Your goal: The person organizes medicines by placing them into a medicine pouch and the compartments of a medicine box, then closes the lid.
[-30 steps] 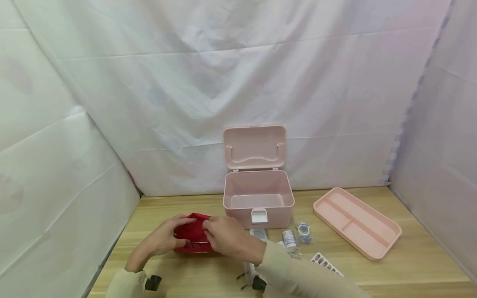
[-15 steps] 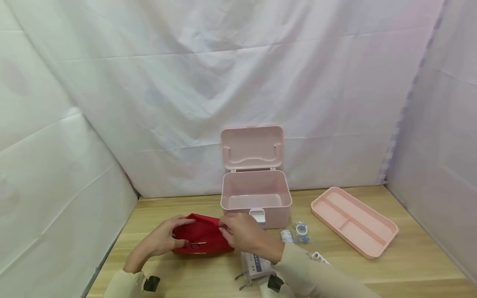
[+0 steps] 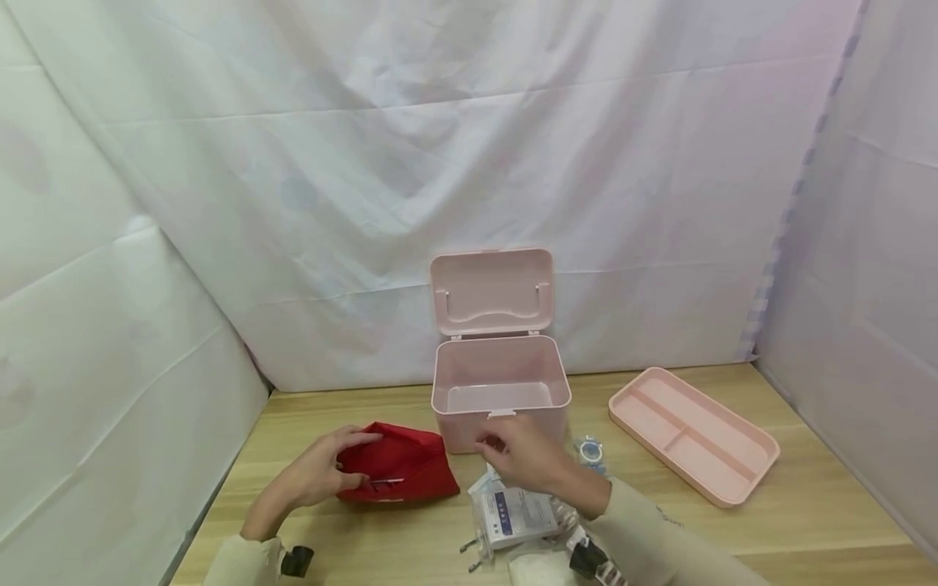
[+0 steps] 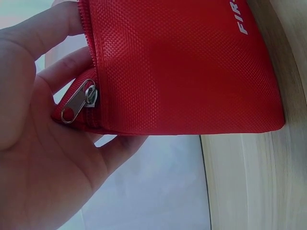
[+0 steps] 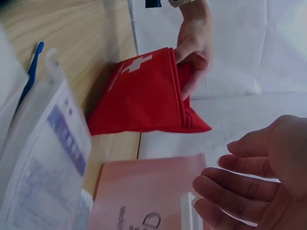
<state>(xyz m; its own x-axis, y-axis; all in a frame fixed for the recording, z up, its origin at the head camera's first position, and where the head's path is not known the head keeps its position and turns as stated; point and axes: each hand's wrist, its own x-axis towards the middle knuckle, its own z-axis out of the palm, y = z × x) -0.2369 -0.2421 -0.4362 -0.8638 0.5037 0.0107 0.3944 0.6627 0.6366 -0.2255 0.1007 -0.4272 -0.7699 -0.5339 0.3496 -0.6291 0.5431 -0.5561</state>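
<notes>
My left hand (image 3: 313, 470) grips the red zippered first-aid pouch (image 3: 431, 480) at its left end, thumb and fingers at the unzipped mouth. A thin whitish item (image 3: 386, 481) shows inside; the rest of the contents is hidden. Close up in the left wrist view, a metal zipper pull (image 4: 76, 103) hangs near the palm. The right wrist view shows a white cross (image 5: 137, 63) on the pouch's front. My right hand (image 3: 533, 457) hovers in front of the pink box (image 3: 469, 427), apart from the pouch, fingers loosely bent and holding nothing.
The pink box's lid (image 3: 493, 291) stands raised. A divided pink tray (image 3: 685, 435) lies to the right. Below my right hand lie a clear-bagged white package (image 3: 520, 514), other small packs, and a blue-and-white roll (image 3: 589, 451). White cloth (image 3: 352, 203) encloses the table.
My right hand has let go of the pouch's right side and moved right, in front of the box. The left hand keeps its grip. The head view has shifted slightly.
</notes>
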